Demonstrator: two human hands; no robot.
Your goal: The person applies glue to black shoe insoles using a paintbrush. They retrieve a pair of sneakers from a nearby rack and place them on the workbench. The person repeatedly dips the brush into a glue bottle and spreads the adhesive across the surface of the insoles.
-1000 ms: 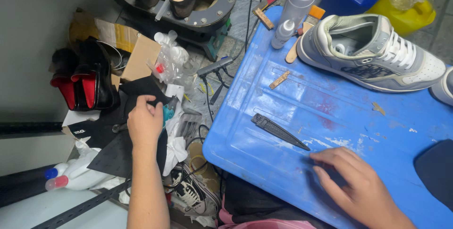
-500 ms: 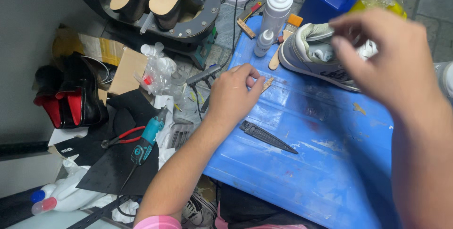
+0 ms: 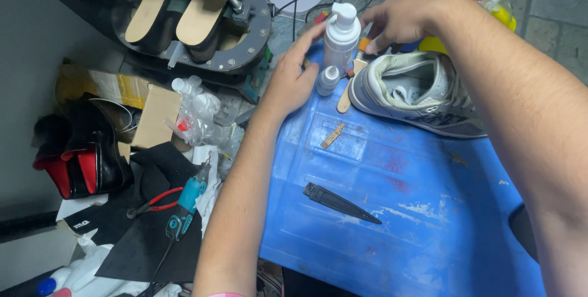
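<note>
A white pump bottle (image 3: 341,38) stands upright at the far edge of the blue counter (image 3: 392,211), with a small white dropper bottle (image 3: 329,80) just in front of it. The left hand (image 3: 293,76) lies right beside both, fingers loosely spread and curved toward them; its fingertips seem to touch the pump bottle's side, though I cannot tell from here whether it has a grip. The right hand (image 3: 401,20) hovers just past the pump bottle, over the heel of a grey sneaker (image 3: 419,92), fingers bent and partly closed; what it pinches, if anything, is hidden. A wooden stick (image 3: 346,93) leans by the sneaker's heel. Nearer, a dark pointed blade (image 3: 340,203) lies flat on the counter, well apart from both hands.
</note>
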